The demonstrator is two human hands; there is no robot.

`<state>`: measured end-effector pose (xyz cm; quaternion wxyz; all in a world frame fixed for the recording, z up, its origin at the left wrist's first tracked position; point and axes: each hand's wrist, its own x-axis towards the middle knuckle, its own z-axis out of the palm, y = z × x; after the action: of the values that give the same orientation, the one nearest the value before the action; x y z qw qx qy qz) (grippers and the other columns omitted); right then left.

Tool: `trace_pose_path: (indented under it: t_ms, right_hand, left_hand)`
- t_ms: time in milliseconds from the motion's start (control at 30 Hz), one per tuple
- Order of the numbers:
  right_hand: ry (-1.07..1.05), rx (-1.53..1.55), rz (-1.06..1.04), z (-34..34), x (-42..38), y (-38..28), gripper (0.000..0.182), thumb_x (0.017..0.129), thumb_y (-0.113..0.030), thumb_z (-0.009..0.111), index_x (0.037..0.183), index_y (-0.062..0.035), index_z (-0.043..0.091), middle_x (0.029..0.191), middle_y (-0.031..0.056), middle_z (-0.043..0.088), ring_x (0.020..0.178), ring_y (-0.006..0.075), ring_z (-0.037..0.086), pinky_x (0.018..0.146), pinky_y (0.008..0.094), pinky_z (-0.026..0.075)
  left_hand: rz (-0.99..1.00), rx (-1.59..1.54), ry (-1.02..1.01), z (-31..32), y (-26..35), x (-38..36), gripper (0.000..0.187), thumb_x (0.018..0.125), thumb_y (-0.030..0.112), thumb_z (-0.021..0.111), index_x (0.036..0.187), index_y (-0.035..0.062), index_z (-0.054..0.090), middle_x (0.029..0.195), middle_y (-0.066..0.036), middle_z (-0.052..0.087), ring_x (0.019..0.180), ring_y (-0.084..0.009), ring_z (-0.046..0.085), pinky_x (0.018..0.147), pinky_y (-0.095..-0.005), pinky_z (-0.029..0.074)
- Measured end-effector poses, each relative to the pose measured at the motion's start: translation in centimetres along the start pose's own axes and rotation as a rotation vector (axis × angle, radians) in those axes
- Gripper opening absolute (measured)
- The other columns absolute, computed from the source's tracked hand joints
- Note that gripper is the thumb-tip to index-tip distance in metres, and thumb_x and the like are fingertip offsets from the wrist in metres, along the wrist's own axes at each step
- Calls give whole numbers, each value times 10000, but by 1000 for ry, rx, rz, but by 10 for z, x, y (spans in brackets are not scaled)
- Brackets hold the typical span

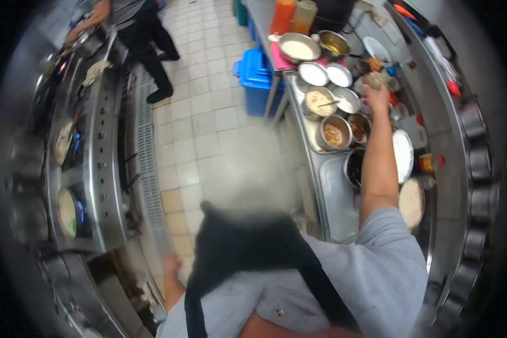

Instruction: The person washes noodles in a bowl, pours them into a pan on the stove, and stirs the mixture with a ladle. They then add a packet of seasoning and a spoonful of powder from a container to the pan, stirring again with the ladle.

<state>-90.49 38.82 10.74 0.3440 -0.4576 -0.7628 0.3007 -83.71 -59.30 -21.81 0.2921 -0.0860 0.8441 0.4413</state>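
Observation:
My right hand (376,98) reaches over the steel counter on the right, its fingers closed on a small clear container (374,80); what is inside I cannot make out. Close by are a pot of white powder (348,100), a pot of cream-coloured paste (320,100) with a spoon in it, and a pot of brown pieces (359,127). Another pot (336,134) holds pale orange chunks. My left hand (172,262) hangs low beside my dark apron, over the floor. It is blurred, so its fingers do not show clearly.
On the left runs a stove (98,146) with pans on burners; a person (143,39) stands at its far end. A blue bin (257,81) sits by the counter's far leg. A metal tray (339,197) lies nearest me, and a rack (434,56) lines the right wall.

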Motion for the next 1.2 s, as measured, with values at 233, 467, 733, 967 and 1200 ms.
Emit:
trace_pose_path:
  t_ms: [233,467,733,967,1200]
  right_hand:
    - [-153,-210,268,57,88,46,475,738,-311,720,1092,-13,612,867,125,689,767,274,658,714,437,520]
    - [23,-898,-341,68,145,117,469,780,-401,649,1071,-32,645,1140,177,620,1012,355,616,862,457,495]
    - [-93,-480,-204,-34,-20,-125,548,744,-417,714,1090,2,646,1093,196,655,983,325,641,809,405,513]
    - [-162,-39,-529,-22,-113,-215,607,839,-255,708,1300,29,434,1255,197,522,1142,276,543,972,370,441]
    - [-900,527,-683,99,-350,-327,680,716,33,700,1327,-60,415,1199,105,507,1109,212,526,954,342,436]
  left_hand:
    - [25,-60,255,25,-7,-58,247,903,259,588,1042,55,579,877,-89,638,602,-207,626,508,-322,506]
    - [-548,-370,323,67,79,-125,197,872,236,618,980,73,597,824,-65,630,567,-188,609,491,-336,489]
    - [-345,-50,200,48,25,-97,212,831,258,664,872,54,622,763,-80,628,572,-178,617,486,-342,486]
    - [287,-168,306,-24,288,0,550,797,261,736,1251,28,531,1184,-139,604,1070,-255,597,915,-354,484]
    - [1119,27,187,-92,456,-9,804,712,357,785,1357,48,416,1330,-175,468,1189,-318,500,998,-419,414]
